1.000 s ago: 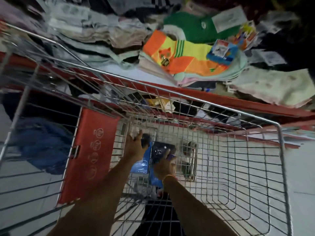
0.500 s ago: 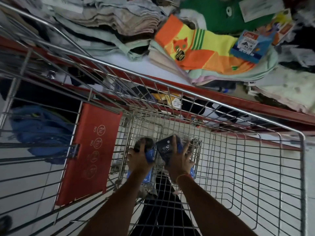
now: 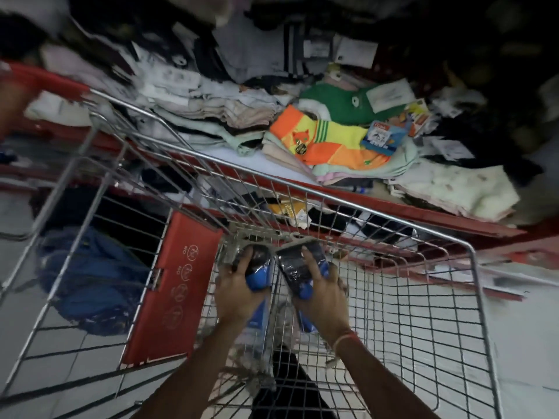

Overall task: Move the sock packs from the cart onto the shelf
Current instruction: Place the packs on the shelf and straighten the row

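Lift stage: my left hand (image 3: 239, 293) and right hand (image 3: 322, 293) each clasp a sock pack (image 3: 292, 267) inside the cart (image 3: 472, 267); next, carry forward onto shelf (image 3: 393, 211).

Dim, murky light — corners fall to black, edges smear with motion blur and wide-angle bending.

i see my hands (image 3: 281, 285) low inside the cart (image 3: 423, 313), wire walls on every side, open only upward. the front rim (image 3: 302, 189) stands between them and the shelf (image 3: 393, 213). a bare white patch (image 3: 220, 154) lies just past the rim; the bright sock stack (image 3: 332, 143) and pale folded piles (image 3: 211, 113) crowd the rest.
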The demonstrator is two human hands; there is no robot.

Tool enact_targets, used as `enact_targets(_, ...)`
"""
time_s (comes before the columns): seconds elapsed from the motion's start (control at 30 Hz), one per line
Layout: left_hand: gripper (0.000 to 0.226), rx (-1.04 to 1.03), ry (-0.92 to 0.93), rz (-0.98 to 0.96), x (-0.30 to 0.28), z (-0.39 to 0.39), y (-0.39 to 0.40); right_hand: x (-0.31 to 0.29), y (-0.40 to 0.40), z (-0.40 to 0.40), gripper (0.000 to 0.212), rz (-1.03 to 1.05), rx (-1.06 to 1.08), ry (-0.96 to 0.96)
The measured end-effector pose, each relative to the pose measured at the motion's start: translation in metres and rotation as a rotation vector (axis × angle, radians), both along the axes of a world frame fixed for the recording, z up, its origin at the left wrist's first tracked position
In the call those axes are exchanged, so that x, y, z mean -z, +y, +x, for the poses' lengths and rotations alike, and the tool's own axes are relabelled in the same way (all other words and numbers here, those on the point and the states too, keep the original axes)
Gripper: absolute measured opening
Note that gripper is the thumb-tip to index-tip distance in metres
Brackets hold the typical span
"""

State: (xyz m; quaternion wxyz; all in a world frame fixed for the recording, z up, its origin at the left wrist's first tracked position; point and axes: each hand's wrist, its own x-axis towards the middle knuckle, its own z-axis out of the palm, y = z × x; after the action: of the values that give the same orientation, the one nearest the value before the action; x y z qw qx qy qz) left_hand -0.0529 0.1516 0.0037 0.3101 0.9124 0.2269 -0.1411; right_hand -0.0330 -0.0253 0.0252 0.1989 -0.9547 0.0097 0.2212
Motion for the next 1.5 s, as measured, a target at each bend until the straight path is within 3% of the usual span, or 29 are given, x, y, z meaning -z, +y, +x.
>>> enact_targets(0.43,0.096,-0.029,-0.643,0.039,-0.201,0.037,0.020,-0.191,0.016,0.021,0.107,0.342,0.094,-0.646)
enact_targets(0.87,0.092,-0.092,-1.233,0.048,-0.399,0.137,0.024,-0.377,0.041,0.111,0.100,0.457,0.105,-1.175)
enact_targets(1.03,0.088,-0.078,-1.342,0.170,-0.463,0.183,0.007,-0.433,0.047,0.159,0.095,0.414,0.119,-1.319)
enact_targets(1.2,0.086,-0.097,-1.355,0.194,-0.483,0.225,-0.011,-0.445,0.050,0.198,0.089,0.365,0.206,-1.337)
enact_targets(1.5,0.085,-0.134,-1.289,0.200,-0.449,0.269,-0.031,-0.411,0.050,0.244,0.089,0.386,0.239,-1.294)
